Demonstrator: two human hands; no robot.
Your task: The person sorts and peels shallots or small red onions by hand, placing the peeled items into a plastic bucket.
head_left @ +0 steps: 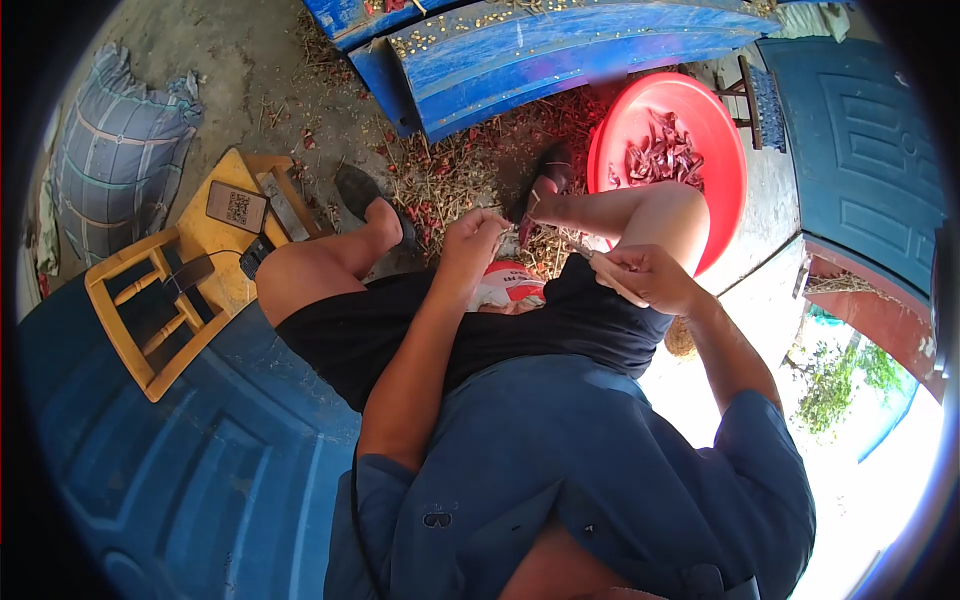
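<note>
My left hand [474, 242] is raised between my knees, thumb and fingertips pinched together. What they hold is too small to make out; a dark red shape lies just past the fingertips. My right hand [648, 278] is closed around what looks like a pair of scissors [622, 284], with a pale handle and a narrow metal tip directed at my left hand. A red and white bag [512, 286] lies between my thighs, below both hands. Beyond my right knee a large red basin [728, 150] holds dark red dried peppers [664, 152].
Stalks and red scraps [440, 185] litter the floor around my feet. Across the front stands a blue wooden bench-like structure [540, 65] with yellow bits on it. A small yellow chair [215, 225] carrying a card stands left, near a checked sack [120, 150]. Blue doors [850, 150] flank me.
</note>
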